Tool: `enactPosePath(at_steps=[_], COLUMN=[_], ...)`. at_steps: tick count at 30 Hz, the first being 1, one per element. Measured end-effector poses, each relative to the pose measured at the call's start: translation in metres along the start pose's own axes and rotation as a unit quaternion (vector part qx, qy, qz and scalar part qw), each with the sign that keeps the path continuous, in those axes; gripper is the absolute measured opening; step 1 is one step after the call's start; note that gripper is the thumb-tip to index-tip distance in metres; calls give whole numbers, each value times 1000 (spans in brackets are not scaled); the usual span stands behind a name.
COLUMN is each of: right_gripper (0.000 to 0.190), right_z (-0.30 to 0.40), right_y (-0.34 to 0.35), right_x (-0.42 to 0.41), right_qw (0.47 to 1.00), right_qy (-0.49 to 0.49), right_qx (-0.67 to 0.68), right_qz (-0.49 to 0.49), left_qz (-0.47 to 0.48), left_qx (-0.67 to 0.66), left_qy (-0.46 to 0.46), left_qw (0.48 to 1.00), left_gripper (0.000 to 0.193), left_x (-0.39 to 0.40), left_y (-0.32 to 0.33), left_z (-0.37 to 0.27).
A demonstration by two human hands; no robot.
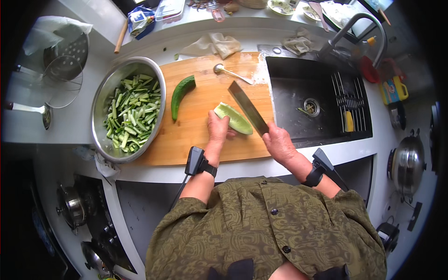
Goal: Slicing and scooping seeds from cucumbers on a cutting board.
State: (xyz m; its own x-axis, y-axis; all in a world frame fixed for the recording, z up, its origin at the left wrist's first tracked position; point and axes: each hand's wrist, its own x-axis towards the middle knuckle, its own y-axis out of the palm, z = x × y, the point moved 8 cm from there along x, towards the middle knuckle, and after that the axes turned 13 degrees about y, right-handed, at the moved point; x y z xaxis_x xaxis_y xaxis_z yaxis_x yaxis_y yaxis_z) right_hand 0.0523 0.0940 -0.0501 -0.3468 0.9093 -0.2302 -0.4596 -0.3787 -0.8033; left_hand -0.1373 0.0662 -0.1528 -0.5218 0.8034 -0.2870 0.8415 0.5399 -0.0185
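Observation:
My left hand grips a halved, hollowed cucumber piece near its upper left end, its pale cut side facing up, over the wooden cutting board. Just right of the piece, my right hand holds a cleaver by its handle, the blade pointing up and to the left. A curved piece of green cucumber lies skin up on the board, further left. A metal spoon rests near the board's back edge. Beside the board at left, a steel bowl holds many cut cucumber sticks.
To the right is a black sink with a curved faucet behind it and a rack inside. Crumpled cloths lie behind the board. A wire strainer and a ladle are at far left.

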Motion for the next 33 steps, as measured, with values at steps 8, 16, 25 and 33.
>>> enactPosePath(at_steps=[8,16,25,33], right_gripper=[16,19,17,18], right_z=[17,16,16,19], right_y=[2,16,21,28], right_x=[0,1,-2,5], right_qw=[999,996,992,990], right_qy=[-18,-3,50,75], right_qx=[-11,-52,-78,-60], right_qz=[38,78,81,101], left_qz=[32,35,13,43], left_qx=[66,40,39,88], left_qy=[16,32,46,50], left_qw=[997,998,998,994], left_gripper=[22,16,17,15], left_x=[4,3,5,5], left_y=[1,0,0,6], left_z=[-1,-2,5,-5])
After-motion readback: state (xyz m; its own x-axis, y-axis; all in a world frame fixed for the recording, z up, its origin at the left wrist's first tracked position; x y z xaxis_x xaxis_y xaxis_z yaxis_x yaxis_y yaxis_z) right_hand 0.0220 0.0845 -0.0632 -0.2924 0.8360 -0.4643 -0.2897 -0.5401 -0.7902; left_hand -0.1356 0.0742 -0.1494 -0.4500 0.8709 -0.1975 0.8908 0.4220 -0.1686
